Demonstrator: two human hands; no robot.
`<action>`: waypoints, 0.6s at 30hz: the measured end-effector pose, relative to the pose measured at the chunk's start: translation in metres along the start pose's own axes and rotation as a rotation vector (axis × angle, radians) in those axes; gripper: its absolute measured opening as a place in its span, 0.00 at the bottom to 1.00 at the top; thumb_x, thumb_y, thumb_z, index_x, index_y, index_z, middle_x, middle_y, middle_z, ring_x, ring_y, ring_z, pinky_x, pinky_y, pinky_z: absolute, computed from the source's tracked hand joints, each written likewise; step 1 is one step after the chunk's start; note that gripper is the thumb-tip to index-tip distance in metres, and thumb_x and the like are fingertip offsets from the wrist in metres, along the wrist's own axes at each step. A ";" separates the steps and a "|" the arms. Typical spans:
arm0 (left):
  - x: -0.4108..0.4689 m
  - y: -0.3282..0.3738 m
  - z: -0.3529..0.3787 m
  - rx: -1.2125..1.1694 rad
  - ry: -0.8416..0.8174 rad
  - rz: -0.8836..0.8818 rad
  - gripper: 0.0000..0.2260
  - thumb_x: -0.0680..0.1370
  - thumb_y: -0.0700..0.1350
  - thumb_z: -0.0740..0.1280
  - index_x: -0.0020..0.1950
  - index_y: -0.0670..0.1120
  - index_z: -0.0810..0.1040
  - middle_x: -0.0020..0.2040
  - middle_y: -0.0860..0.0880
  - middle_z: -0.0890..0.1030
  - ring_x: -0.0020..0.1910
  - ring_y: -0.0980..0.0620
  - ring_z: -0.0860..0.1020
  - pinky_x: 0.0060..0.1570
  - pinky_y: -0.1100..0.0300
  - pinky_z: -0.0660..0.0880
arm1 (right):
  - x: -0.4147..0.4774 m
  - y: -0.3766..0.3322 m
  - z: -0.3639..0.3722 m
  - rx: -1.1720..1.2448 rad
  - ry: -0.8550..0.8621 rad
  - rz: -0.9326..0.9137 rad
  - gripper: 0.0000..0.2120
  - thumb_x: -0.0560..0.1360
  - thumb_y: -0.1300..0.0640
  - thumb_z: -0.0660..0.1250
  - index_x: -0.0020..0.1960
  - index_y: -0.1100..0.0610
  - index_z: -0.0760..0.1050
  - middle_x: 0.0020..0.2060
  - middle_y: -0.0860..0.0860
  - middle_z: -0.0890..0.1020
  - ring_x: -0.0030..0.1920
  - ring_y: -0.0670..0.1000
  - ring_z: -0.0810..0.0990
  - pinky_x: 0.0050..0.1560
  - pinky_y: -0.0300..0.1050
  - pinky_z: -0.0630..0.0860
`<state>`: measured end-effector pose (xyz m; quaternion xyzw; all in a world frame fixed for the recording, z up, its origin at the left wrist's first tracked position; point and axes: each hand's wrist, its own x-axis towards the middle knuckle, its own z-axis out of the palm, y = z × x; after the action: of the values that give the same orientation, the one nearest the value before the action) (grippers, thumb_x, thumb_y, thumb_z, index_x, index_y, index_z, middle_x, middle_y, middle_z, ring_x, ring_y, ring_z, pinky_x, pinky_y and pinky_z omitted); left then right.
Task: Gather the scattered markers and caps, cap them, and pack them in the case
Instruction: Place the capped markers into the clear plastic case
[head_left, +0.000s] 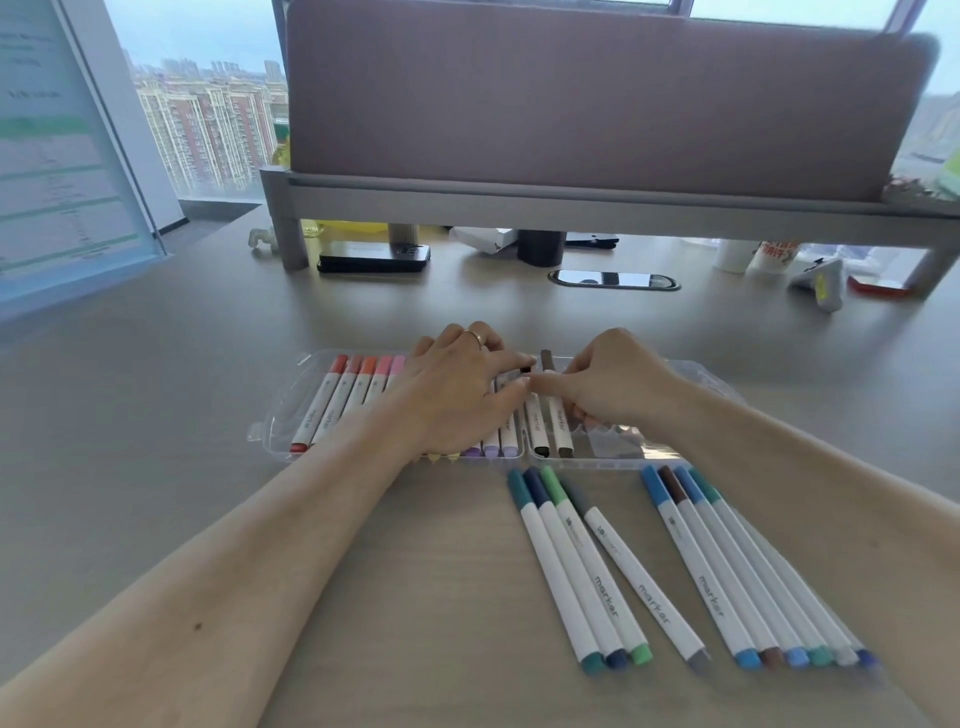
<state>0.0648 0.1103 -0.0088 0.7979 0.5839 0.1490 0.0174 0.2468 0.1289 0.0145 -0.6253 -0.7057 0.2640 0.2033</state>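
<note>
Two digits of our left hand (457, 389), thumb and forefinger, are pinching the top end of the black marker (536, 423), while its other fingers are lying spread across the markers in the case (280, 415). Our right hand (608, 384) is curling its fingers over the case's right half, thumb tip meeting the left thumb (whether it is gripping anything we cannot tell). The black marker is lying in that right half, a grey-brown marker (560, 421) just beside it. Red and pink markers (353, 384) are filling the case's left end; purple ones (506, 441) are peeking out below our left hand. Nearer to us than the case, four markers (571, 571) and six markers (727, 571) are lying in two groups on the desk (156, 415).
</note>
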 end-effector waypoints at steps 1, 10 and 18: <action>0.000 0.000 0.000 0.003 0.000 0.000 0.22 0.84 0.61 0.54 0.77 0.61 0.69 0.71 0.53 0.70 0.71 0.51 0.66 0.70 0.48 0.62 | 0.000 0.000 0.000 -0.020 0.008 -0.018 0.22 0.74 0.40 0.74 0.36 0.60 0.85 0.30 0.52 0.86 0.35 0.54 0.86 0.42 0.47 0.83; 0.000 0.001 0.001 0.064 -0.034 -0.003 0.31 0.78 0.73 0.52 0.78 0.62 0.67 0.73 0.52 0.69 0.72 0.50 0.66 0.70 0.47 0.62 | -0.003 0.009 -0.022 0.077 -0.235 -0.016 0.13 0.75 0.48 0.76 0.42 0.59 0.87 0.41 0.58 0.88 0.37 0.50 0.78 0.46 0.45 0.79; 0.002 0.008 -0.001 0.073 -0.083 -0.028 0.43 0.68 0.82 0.51 0.80 0.64 0.56 0.76 0.50 0.66 0.74 0.47 0.64 0.71 0.45 0.63 | -0.004 0.012 -0.020 0.065 -0.228 -0.027 0.08 0.75 0.49 0.76 0.43 0.53 0.87 0.36 0.53 0.85 0.35 0.46 0.77 0.40 0.40 0.76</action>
<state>0.0725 0.1090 -0.0053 0.7953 0.5987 0.0944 0.0145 0.2691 0.1278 0.0230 -0.5748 -0.7236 0.3533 0.1455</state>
